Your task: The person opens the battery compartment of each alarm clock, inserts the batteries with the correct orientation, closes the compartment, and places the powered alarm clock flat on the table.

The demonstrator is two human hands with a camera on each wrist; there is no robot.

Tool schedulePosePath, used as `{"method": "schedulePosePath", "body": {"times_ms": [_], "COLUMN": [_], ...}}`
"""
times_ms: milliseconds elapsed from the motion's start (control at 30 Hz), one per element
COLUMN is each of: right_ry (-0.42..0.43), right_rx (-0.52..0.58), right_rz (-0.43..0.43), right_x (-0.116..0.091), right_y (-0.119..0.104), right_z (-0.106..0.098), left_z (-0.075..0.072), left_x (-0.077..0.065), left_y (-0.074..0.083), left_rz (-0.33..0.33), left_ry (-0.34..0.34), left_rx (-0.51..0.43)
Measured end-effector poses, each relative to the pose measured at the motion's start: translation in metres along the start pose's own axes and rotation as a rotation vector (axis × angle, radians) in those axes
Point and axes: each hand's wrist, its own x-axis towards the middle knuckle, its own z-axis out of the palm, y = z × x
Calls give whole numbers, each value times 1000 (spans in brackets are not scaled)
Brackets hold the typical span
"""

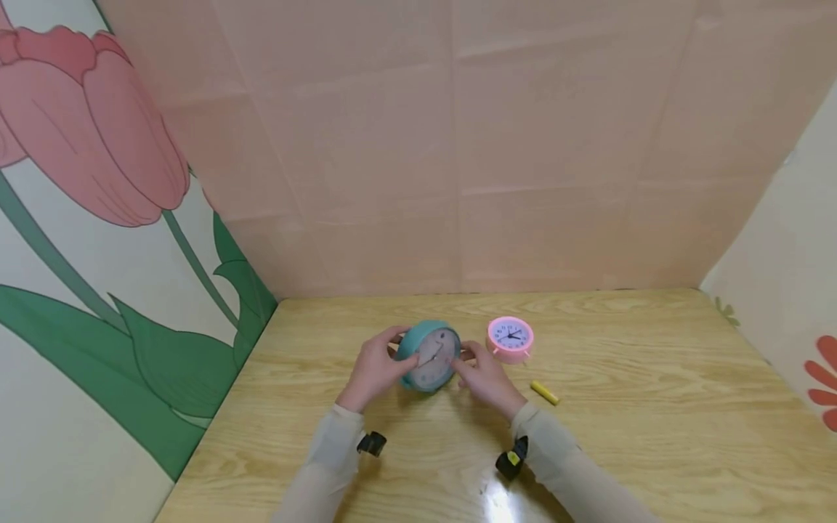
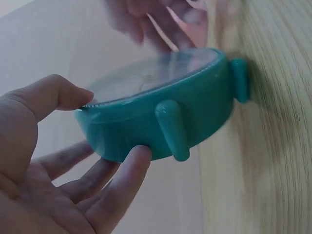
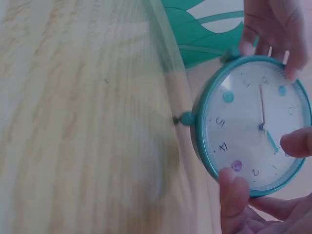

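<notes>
A teal alarm clock with small feet is tilted up off the table, its white face toward me. My left hand grips its left side, thumb on the face's rim and fingers beneath the case in the left wrist view. At the opposite side, my right hand holds the edge, its thumb over the face and other fingers round the rim. Parts of both hands are hidden behind the case. Beside the right hand, a pink alarm clock lies face up.
A short yellow stick lies on the wooden table, right of the right hand. Behind the table rises a pinkish-beige backdrop. Flower-printed panels stand at both sides.
</notes>
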Motion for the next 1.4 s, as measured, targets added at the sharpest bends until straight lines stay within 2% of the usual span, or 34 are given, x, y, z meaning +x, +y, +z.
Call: {"method": "schedulePosePath", "body": {"times_ms": [233,467,600,867,1167,1400], "right_ry": [84,117,118,122,92,41], "right_rx": [-56,-97,-99,-129,-164,-194], "right_rz": [-94,-160,-178,-197,-183,-177], "right_x": [1,-1,-2,-2,0,1], "right_y": [-7,-8,-9,-9,-11,-13], "right_z": [-1,4,5,4,2,0], "left_z": [-4,2,4,7,9,9], "left_x": [10,23,28,34,37,40], "left_y": [-18,-38,-44,-53,-56,-57], "left_rz": [1,0,-12,-28,-34,-46], "left_ry": [27,105,128,114,88,92], "left_rx": [-85,-61,-63,-61,-69,-93]}}
